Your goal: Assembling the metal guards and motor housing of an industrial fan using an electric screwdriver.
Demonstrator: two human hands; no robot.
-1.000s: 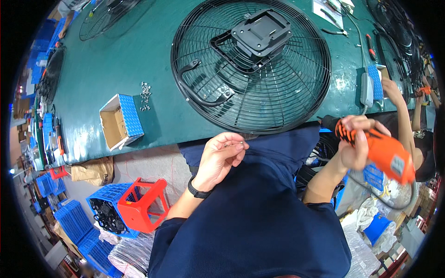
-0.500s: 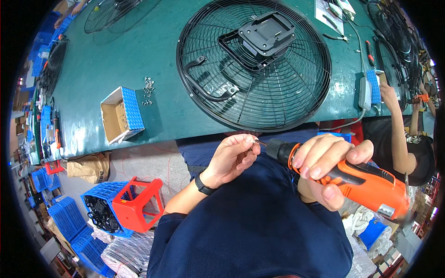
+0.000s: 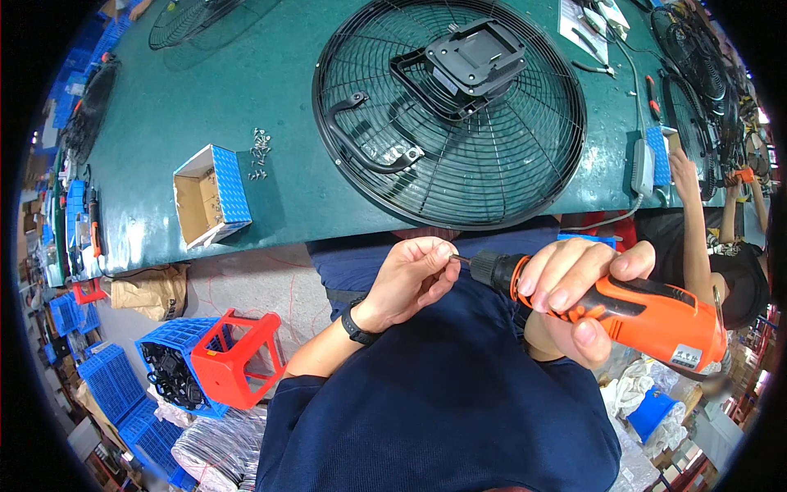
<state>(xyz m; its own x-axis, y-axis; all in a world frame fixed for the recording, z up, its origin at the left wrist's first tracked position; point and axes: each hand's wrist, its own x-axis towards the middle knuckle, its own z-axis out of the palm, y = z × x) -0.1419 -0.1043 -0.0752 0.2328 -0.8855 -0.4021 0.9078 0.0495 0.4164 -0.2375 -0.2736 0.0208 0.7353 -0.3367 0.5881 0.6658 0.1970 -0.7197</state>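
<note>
An orange-and-black electric screwdriver (image 3: 664,328) lies in the grip of my right hand (image 3: 578,287), its bit pointing left. At the bit's tip, the thumb and fingers of my left hand (image 3: 414,275) are closed in a pinch. Whatever sits in that pinch is too small to make out. Just beyond my hands, a round black fan grille (image 3: 525,148) lies on the green table (image 3: 287,90). A black bracket (image 3: 475,57) and a curved black handle (image 3: 348,141) rest on the grille. Loose screws (image 3: 259,152) lie left of it.
An open blue-and-white cardboard box (image 3: 232,189) with small screws inside stands near the table's front edge. Pliers (image 3: 594,69) and a cable with a white adapter (image 3: 643,164) are at the right. A co-worker's arm (image 3: 689,184) reaches in there. A red stool (image 3: 221,373) leans below left.
The bit and my left fingertips have stayed together, nearly still. The view has shifted slightly, and the screwdriver's rear end has risen a little.
</note>
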